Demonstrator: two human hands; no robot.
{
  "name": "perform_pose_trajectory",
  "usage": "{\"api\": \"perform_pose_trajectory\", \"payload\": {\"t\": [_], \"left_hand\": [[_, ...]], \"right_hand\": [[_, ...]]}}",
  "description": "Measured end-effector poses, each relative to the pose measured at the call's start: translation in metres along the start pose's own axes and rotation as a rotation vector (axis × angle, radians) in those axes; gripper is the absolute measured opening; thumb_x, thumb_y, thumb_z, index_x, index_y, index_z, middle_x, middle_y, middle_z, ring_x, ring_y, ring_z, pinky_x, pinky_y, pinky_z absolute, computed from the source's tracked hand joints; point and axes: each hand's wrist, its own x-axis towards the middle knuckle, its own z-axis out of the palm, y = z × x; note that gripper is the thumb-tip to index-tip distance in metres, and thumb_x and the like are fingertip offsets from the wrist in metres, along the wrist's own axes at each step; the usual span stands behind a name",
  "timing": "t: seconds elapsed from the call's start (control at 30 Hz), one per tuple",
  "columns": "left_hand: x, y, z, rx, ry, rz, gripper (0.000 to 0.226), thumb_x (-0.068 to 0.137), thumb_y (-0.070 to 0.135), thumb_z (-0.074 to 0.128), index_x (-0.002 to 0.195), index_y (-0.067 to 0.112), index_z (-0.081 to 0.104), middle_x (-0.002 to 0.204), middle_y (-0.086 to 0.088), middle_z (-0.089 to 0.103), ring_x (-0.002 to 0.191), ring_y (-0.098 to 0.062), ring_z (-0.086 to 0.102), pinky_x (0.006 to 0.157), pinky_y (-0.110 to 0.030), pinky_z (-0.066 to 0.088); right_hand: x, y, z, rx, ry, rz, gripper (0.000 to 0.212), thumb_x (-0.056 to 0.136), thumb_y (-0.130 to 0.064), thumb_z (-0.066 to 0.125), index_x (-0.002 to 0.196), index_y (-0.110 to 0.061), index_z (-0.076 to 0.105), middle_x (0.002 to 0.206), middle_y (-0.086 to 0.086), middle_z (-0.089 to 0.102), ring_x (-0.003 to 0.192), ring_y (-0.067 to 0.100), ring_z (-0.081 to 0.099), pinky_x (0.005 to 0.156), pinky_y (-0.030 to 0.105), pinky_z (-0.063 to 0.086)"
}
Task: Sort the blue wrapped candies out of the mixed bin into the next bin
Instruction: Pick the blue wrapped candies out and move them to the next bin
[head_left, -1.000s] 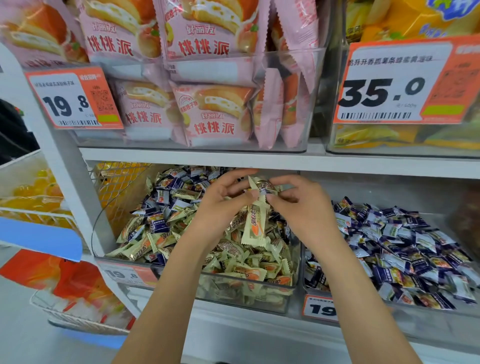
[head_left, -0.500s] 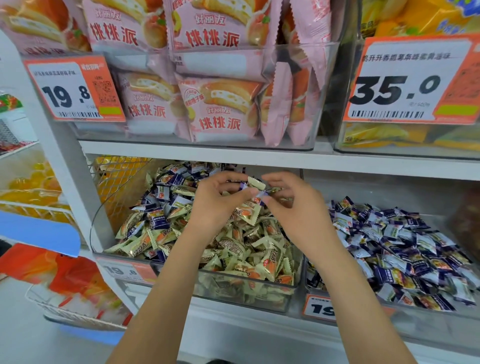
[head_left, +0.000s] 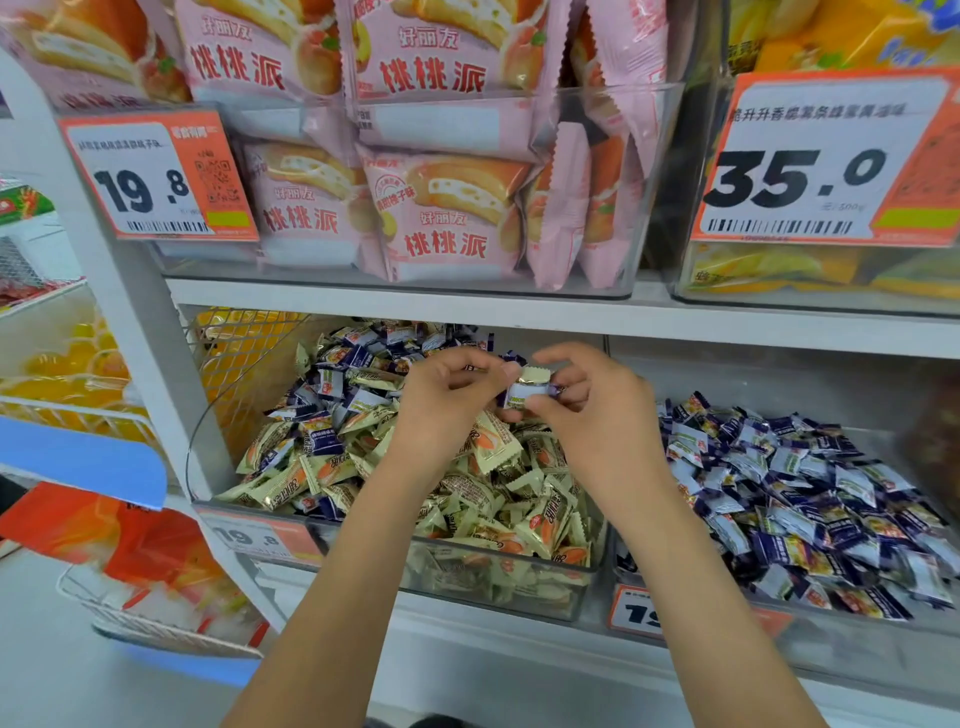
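The clear mixed bin (head_left: 498, 582) on the lower shelf holds cream wrapped candies (head_left: 493, 441) with blue wrapped candies (head_left: 322, 431) scattered among them, mostly at the back left. The bin to its right (head_left: 852, 644) is heaped with blue wrapped candies (head_left: 789, 499). Above the mixed bin, my left hand (head_left: 447, 405) and my right hand (head_left: 597, 415) meet. Between their fingertips they pinch a small bunch of candies (head_left: 527, 392), blue and white wrappers with a cream edge on top.
A white shelf board (head_left: 519, 312) runs close above both bins. On it stand a clear bin of pink cake packs (head_left: 441, 208) and orange price tags (head_left: 156, 176). A wire mesh panel (head_left: 234, 364) closes the mixed bin's left side.
A long cream candy that hung between my hands a second ago has gone from them. Both hands now hold a smaller blue and white bunch, slightly lower and to the right.
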Motion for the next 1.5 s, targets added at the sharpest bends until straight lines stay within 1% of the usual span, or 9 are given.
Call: {"api": "perform_pose_trajectory", "payload": {"t": [0.4, 0.57, 0.63, 0.77, 0.87, 1.03, 1.27, 1.4, 1.5], "left_hand": [[0.010, 0.001, -0.020, -0.009, 0.024, -0.156, 0.009, 0.085, 0.012, 0.064, 0.076, 0.015, 0.065, 0.076, -0.004, 0.071, 0.072, -0.012, 0.068, 0.064, -0.022, 0.046], [0.005, -0.007, -0.018, 0.847, 0.137, 0.297, 0.008, 0.079, 0.006, 0.061, 0.084, 0.013, 0.062, 0.080, -0.004, 0.066, 0.075, -0.019, 0.061, 0.065, -0.028, 0.049], [0.005, -0.006, -0.005, 0.916, -0.002, 0.466, 0.022, 0.080, 0.001, 0.057, 0.095, 0.016, 0.065, 0.092, -0.003, 0.067, 0.077, -0.017, 0.062, 0.074, -0.032, 0.053], [0.022, -0.012, 0.040, 0.831, -0.527, 0.317, 0.024, 0.088, 0.012, 0.060, 0.112, 0.013, 0.065, 0.113, -0.005, 0.065, 0.083, -0.004, 0.063, 0.078, -0.010, 0.047], [0.048, -0.028, 0.063, 1.098, -0.782, 0.086, 0.072, 0.077, 0.032, 0.074, 0.139, 0.012, 0.042, 0.143, -0.007, 0.044, 0.127, -0.024, 0.045, 0.104, -0.032, 0.039], [0.069, -0.035, 0.076, 1.282, -0.931, 0.071, 0.079, 0.073, 0.043, 0.075, 0.140, 0.019, 0.040, 0.145, -0.002, 0.041, 0.127, -0.025, 0.043, 0.103, -0.036, 0.040], [0.069, -0.050, 0.061, 1.073, -0.896, 0.120, 0.056, 0.080, 0.028, 0.072, 0.132, 0.020, 0.052, 0.138, 0.000, 0.050, 0.122, -0.020, 0.047, 0.101, -0.033, 0.040], [0.064, -0.050, 0.053, 1.005, -0.815, 0.166, 0.049, 0.080, 0.024, 0.072, 0.126, 0.017, 0.057, 0.131, -0.003, 0.057, 0.117, -0.023, 0.052, 0.100, -0.038, 0.042], [0.055, -0.038, 0.040, 0.861, -0.635, 0.204, 0.033, 0.082, 0.016, 0.070, 0.114, 0.012, 0.062, 0.109, -0.003, 0.064, 0.103, -0.023, 0.057, 0.084, -0.024, 0.043]], "right_hand": [[-0.005, 0.031, -0.056, 0.124, 0.468, 0.174, 0.015, 0.082, -0.004, 0.068, 0.086, -0.018, 0.069, 0.078, 0.001, 0.066, 0.071, 0.012, 0.062, 0.068, 0.021, 0.052], [-0.009, 0.051, -0.074, -0.113, 0.354, 0.268, 0.021, 0.086, -0.002, 0.057, 0.096, -0.016, 0.068, 0.091, 0.001, 0.062, 0.071, 0.014, 0.054, 0.056, 0.022, 0.040], [-0.009, 0.051, -0.077, -0.105, 0.353, 0.256, 0.021, 0.087, -0.002, 0.055, 0.098, -0.014, 0.069, 0.091, 0.003, 0.064, 0.078, 0.016, 0.057, 0.058, 0.022, 0.038], [-0.008, 0.053, -0.077, -0.066, 0.311, 0.279, 0.020, 0.088, -0.003, 0.055, 0.098, -0.014, 0.068, 0.091, 0.002, 0.066, 0.075, 0.011, 0.057, 0.059, 0.020, 0.041], [-0.006, 0.055, -0.076, -0.032, 0.281, 0.300, 0.021, 0.088, -0.004, 0.055, 0.099, -0.016, 0.068, 0.092, -0.001, 0.066, 0.074, 0.009, 0.057, 0.059, 0.018, 0.042], [-0.001, 0.056, -0.072, 0.016, 0.240, 0.294, 0.023, 0.088, -0.004, 0.054, 0.103, -0.017, 0.064, 0.092, 0.001, 0.064, 0.063, 0.012, 0.053, 0.054, 0.020, 0.040], [0.000, 0.054, -0.073, 0.064, 0.209, 0.305, 0.023, 0.089, -0.003, 0.053, 0.103, -0.018, 0.064, 0.081, -0.004, 0.062, 0.063, 0.012, 0.053, 0.048, 0.012, 0.039], [-0.002, 0.052, -0.071, 0.105, 0.201, 0.315, 0.024, 0.089, -0.005, 0.053, 0.103, -0.020, 0.064, 0.088, 0.000, 0.066, 0.053, 0.014, 0.047, 0.050, 0.024, 0.039], [-0.003, 0.050, -0.069, 0.139, 0.197, 0.317, 0.024, 0.089, -0.003, 0.052, 0.102, -0.019, 0.064, 0.089, 0.005, 0.066, 0.047, 0.011, 0.040, 0.044, 0.019, 0.036]]}}
